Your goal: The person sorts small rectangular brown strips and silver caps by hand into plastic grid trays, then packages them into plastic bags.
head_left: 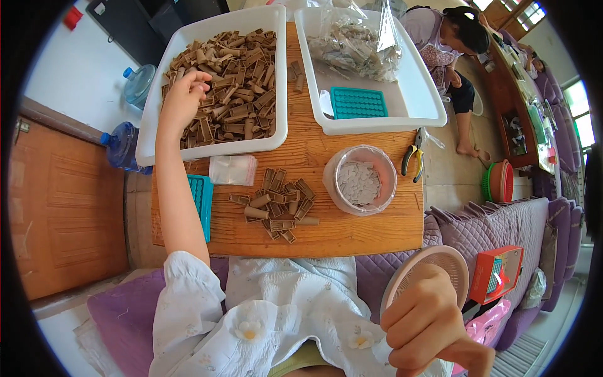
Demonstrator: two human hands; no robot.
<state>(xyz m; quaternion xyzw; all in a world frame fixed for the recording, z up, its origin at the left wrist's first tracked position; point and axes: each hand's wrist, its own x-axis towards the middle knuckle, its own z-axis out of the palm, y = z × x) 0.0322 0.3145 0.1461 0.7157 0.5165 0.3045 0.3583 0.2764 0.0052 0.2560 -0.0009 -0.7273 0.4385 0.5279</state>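
My left hand (184,94) is over the left side of a white plastic tub (281,81). Its fingers are half bent and slightly apart, and no piece shows in them. Brown plastic pieces (242,81), hollow and elongated, fill that tub in a heap. Raised at the lower right, my right hand (422,317) is curled into a fist; whatever it may hold is hidden. Behind it appears a round beige colander (452,257). A smaller pile of the same brown pieces (276,204) lies on the wooden table (301,242) in front of me.
A lined bucket (333,188) holds grey flat pieces. Yellow-black pliers (412,157) lie right of it. Clear bags (232,170) and a teal tray (201,201) are at left. A second white tub (408,119) contains bagged parts and another teal tray (358,102). A person (449,44) sits beyond.
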